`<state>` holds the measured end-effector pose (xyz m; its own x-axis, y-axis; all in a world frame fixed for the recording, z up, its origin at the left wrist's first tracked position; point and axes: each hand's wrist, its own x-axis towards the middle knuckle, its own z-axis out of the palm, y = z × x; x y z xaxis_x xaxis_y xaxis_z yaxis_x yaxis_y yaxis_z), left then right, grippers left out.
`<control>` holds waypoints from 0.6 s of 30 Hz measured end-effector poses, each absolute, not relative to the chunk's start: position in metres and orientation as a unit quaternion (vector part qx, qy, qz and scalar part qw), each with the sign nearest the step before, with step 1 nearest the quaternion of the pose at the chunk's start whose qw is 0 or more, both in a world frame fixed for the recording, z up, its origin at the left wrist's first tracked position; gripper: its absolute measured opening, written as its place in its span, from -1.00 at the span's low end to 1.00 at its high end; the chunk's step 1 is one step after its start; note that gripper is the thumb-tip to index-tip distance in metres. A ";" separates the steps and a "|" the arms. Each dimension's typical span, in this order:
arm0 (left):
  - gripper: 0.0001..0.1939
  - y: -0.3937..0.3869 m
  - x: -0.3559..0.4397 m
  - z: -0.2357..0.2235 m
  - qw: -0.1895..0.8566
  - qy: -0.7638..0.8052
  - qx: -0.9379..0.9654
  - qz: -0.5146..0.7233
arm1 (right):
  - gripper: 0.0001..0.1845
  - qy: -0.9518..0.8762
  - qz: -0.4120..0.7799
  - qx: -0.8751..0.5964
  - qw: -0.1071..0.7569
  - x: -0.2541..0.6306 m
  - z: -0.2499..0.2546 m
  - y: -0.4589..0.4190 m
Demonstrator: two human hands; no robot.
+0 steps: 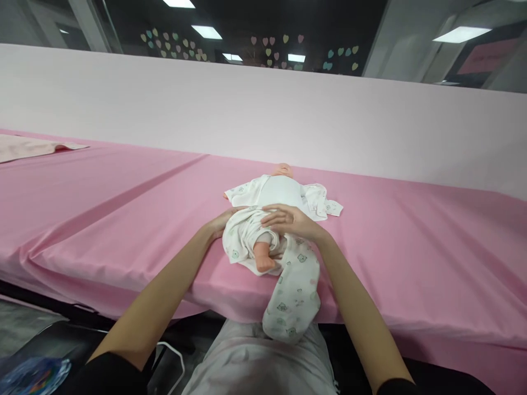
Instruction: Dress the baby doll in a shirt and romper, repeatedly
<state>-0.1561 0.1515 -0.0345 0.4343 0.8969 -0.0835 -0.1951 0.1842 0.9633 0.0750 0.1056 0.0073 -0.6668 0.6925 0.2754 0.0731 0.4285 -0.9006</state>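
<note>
Doll (282, 189), one. Lies on its back at the middle of the pink-covered table (411, 252), head far, legs near, close to the front edge. One bare foot (263, 259) on show.

Baby shirt (332, 207), white, small print. Spread about the doll's upper body, sleeves out to left and right.

Baby trousers (297, 288), white, similar print. At left, one leg bunched in a ring around the ankle; at right, the other hanging loose over the near edge, down to the lap (259, 365).

Left hand (223, 222). Laid against the left side of the bunched cloth, fingertips partly hidden; cannot tell whether gripping.

Right hand (287, 218). Laid across the top of the trousers, fingers loosely stretched leftward, touching the bunched leg; thumb out of sight, cannot tell whether pinching.

Surroundings: pale cloth (31, 147), far left; white wall (263, 115), far side; dark glass (337, 22) above, with heart stickers (285, 39).
</note>
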 end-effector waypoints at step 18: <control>-0.66 0.149 -0.091 0.040 0.547 0.253 0.761 0.241 | -0.82 -0.836 0.381 -0.349 0.184 0.092 0.009 0.108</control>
<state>-0.0911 0.1490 0.0403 0.7559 0.6483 0.0912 0.1205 -0.2747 0.9540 0.0917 0.1080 0.0093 -0.6892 0.7234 0.0420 0.4427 0.4663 -0.7659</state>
